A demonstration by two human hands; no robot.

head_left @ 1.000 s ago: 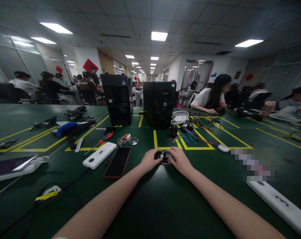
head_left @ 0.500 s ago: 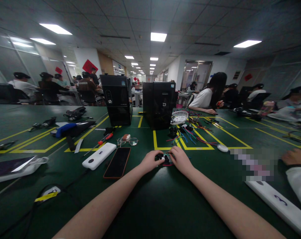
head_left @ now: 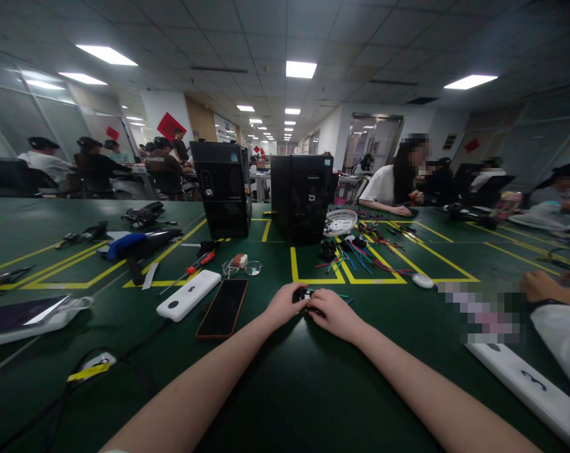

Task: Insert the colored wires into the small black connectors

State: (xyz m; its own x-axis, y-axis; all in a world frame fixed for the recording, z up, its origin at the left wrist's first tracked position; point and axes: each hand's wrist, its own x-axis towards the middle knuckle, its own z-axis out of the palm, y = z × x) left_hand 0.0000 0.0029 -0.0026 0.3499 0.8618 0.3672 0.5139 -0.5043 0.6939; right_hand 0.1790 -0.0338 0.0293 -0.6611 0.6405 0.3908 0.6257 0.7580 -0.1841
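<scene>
My left hand (head_left: 284, 303) has its thumb and fingers closed around a small black connector (head_left: 304, 294) with a whitish part, held just above the green table. From the other side, my right hand (head_left: 335, 311) grips the same piece, its fingers curled over it and hiding much of it. Green wires (head_left: 345, 297) stick out behind my right hand. To the left of my left hand lies a phone (head_left: 223, 308) with a brown edge. Past my hands, a loose pile of coloured wires and black connectors (head_left: 353, 255) rests inside yellow tape lines.
Two black computer towers (head_left: 223, 195) stand ahead, a white basket (head_left: 340, 221) beside the right one. White power bank (head_left: 189, 296), glasses (head_left: 253, 268) and red-handled screwdriver (head_left: 201, 262) lie left. At right are another white power bank (head_left: 533, 380) and a co-worker's hand (head_left: 552, 288).
My right hand has turned and come lower over the connector, covering more of it. The red wire below it is out of sight. My left hand stays nearly in place.
</scene>
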